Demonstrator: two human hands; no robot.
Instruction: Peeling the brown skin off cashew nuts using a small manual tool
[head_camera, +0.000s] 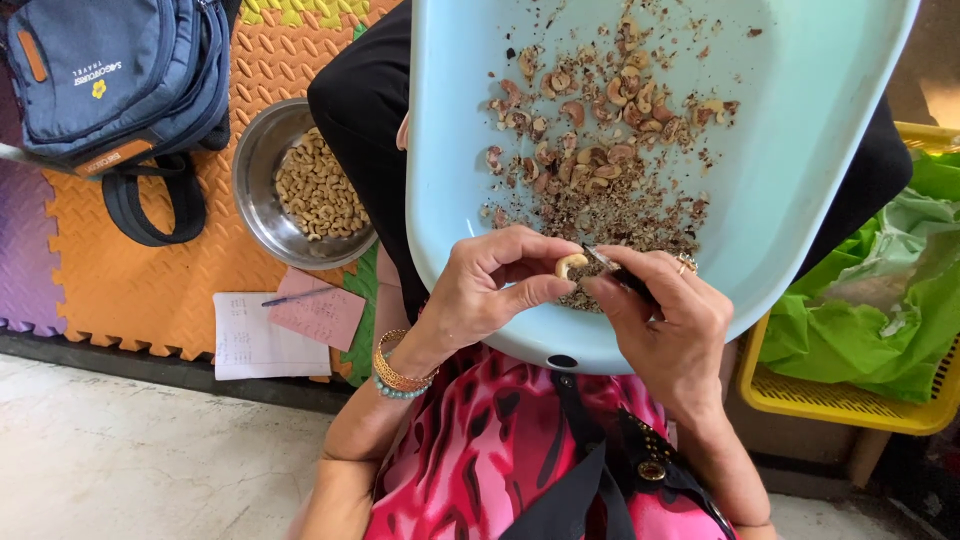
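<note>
At the far left, on an orange foam mat (190, 270), a blue backpack (110, 75) is seen lying with its dark strap looped beside it. Just to its right a steel bowl (255, 170) is set on the mat, holding a heap of pale peeled cashews (318, 190). Below the bowl a white sheet of paper (250, 340) and a pink slip (320, 315) are laid, with a pen (295, 296) resting across them.

Further right, a light blue tray (800, 130) is held over the lap, tilted toward the camera — its surface is strewn with brown unpeeled cashews (590, 120) and a spread of dark skin flakes (610, 215). At the tray's near edge the left hand (490, 290), wearing gold and turquoise bangles at the wrist, is closed in a pinch on a single pale cashew (570, 264), gripped between thumb and fingers. The right hand (670, 320), with a ring on one finger, is closed around a small dark knife (620, 272), whose tip is touching the cashew.

At the far right a yellow plastic basket (840, 405) is seen, lined with a green plastic bag (880, 300).
</note>
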